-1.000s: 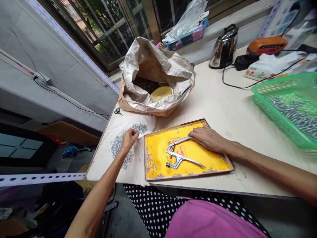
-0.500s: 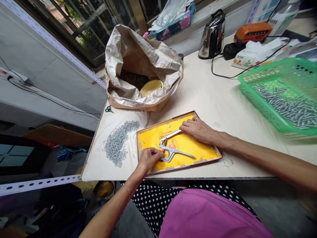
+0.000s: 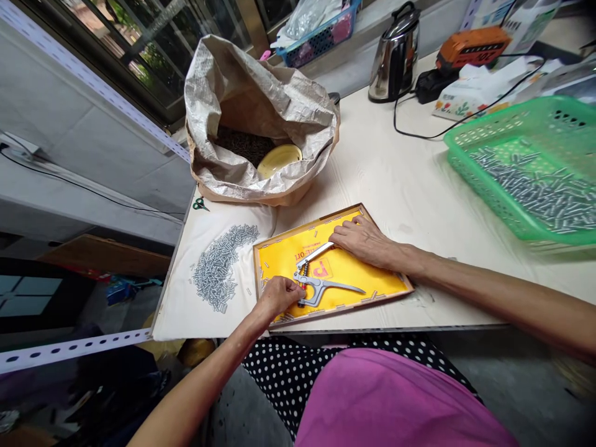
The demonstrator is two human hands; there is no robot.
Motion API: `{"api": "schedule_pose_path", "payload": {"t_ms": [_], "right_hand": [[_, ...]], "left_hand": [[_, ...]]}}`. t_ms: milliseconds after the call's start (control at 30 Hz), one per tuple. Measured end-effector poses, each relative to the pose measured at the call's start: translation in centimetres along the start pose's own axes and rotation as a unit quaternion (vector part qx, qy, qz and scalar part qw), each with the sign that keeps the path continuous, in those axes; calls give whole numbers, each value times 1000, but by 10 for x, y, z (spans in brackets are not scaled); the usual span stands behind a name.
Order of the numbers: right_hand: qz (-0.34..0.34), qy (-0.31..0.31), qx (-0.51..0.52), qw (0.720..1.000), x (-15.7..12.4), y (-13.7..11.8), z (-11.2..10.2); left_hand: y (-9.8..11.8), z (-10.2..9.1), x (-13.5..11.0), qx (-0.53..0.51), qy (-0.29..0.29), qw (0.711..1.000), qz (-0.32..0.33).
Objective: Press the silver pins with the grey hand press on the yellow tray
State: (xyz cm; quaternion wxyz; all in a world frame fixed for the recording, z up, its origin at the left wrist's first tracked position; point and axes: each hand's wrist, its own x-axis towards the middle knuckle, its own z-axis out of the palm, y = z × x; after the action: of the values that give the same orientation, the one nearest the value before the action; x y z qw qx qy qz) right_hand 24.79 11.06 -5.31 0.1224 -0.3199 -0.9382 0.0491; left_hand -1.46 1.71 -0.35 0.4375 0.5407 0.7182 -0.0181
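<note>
Work at the hand-press pliers (image 3: 325, 285) looks partway along: many small metal pieces lie loose in a crescent-shaped heap (image 3: 216, 267) on the white cloth (image 3: 179, 301), a few more are scattered inside the yellow-lined tray (image 3: 284, 261), and the green basket (image 3: 484, 202) holds a large batch of metal pieces, though whether those are finished cannot be told. The pliers lie in the tray between the two hands, handles spread apart. The right hand (image 3: 363, 242) is closed on the end of the upper handle; the left hand (image 3: 279, 295) has its thumb and fingertips drawn narrow together at the red-tipped working end, and whether they pinch a small piece there is too small to tell.
</note>
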Motion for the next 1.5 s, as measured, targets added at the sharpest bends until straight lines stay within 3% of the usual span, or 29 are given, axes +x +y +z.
{"api": "schedule_pose_path", "payload": {"t_ms": [333, 667, 767, 867, 933, 1033, 1133, 1333, 1500], "right_hand": [[43, -7, 9, 999, -31, -49, -10], [47, -20, 9, 999, -36, -61, -11], [53, -20, 24, 998, -37, -64, -14], [51, -24, 38, 998, -38, -67, -16], [38, -18, 50, 998, -37, -69, -16], [32, 13, 63, 997, -35, -70, -16], [37, 19, 59, 997, -31, -66, -16], [52, 10, 21, 998, -21, -58, -1], [11, -33, -4, 999, -11, -58, 8]], "left_hand": [[-9, 9, -10, -103, 4, 994, -31], [-9, 13, -19, -58, 23, 997, -44], [-10, 18, -27, 17, 97, 995, 23], [-3, 27, -30, 119, 217, 950, 191], [8, 31, -23, 180, 221, 911, 297], [25, 31, -4, 241, 151, 878, 385], [34, 26, 10, 260, 115, 875, 393], [38, 23, 13, 284, 161, 872, 364], [38, 26, 20, 289, 172, 879, 339]]}}
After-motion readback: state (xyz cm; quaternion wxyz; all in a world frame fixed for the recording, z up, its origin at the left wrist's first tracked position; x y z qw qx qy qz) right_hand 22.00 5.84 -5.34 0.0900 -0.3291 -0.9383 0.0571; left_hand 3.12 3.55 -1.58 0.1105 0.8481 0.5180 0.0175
